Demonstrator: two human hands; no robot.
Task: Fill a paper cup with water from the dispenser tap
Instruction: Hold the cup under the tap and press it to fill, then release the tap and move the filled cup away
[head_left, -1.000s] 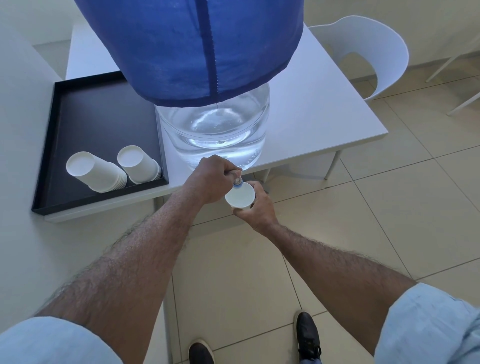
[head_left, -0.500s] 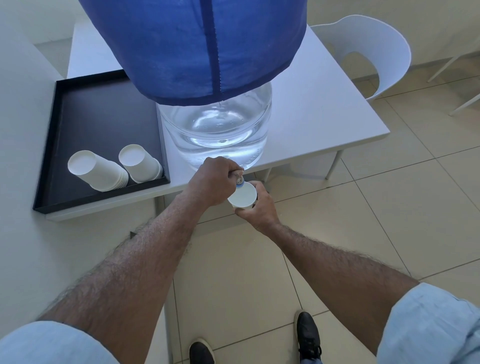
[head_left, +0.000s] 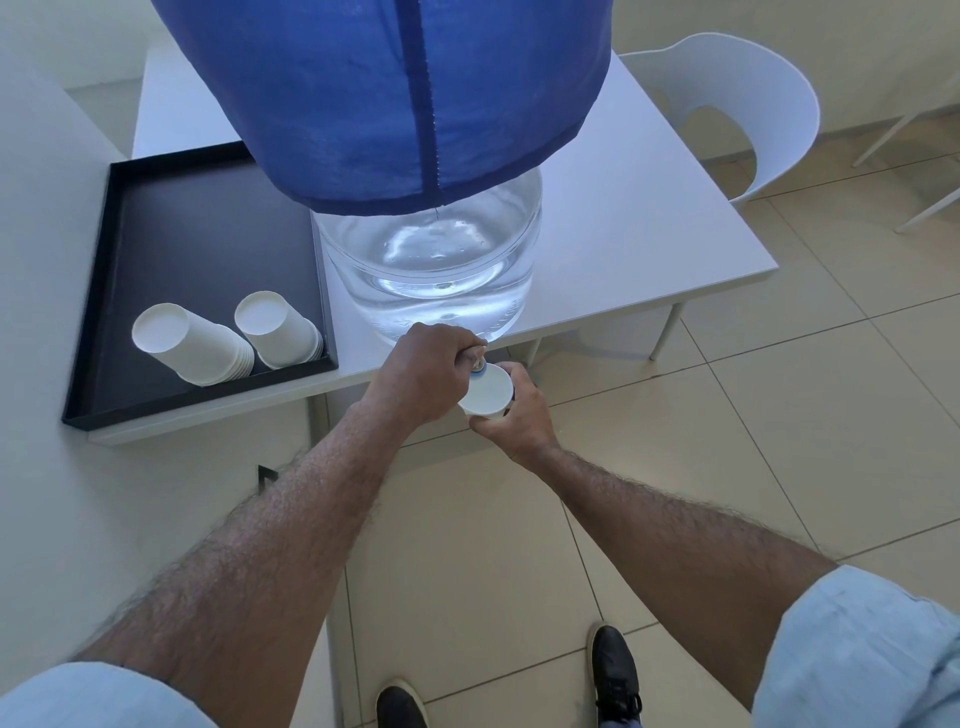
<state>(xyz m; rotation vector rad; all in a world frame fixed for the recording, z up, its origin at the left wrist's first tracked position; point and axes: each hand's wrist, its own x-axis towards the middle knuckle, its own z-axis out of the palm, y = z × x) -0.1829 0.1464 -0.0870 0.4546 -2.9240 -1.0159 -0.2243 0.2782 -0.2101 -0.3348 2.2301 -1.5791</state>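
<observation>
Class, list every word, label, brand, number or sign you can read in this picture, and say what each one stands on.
None: no readable text anywhere.
Blue cover: plain cloth with a seam.
Water bottle: clear, no label in view.
Paper cup and the cup stacks: blank white.
Black tray, table, chair: unmarked.

We have a single wide-angle view, worn on the head and aimed forward and steeply down. It sits close above the covered water bottle (head_left: 395, 104), whose blue cloth fills the top of the frame. Both forearms run up from the bottom corners to the front edge of the white worktop (head_left: 649, 249). Straight below, we see the floor tiles (head_left: 779, 441) and the person's shoes (head_left: 615, 675).
</observation>
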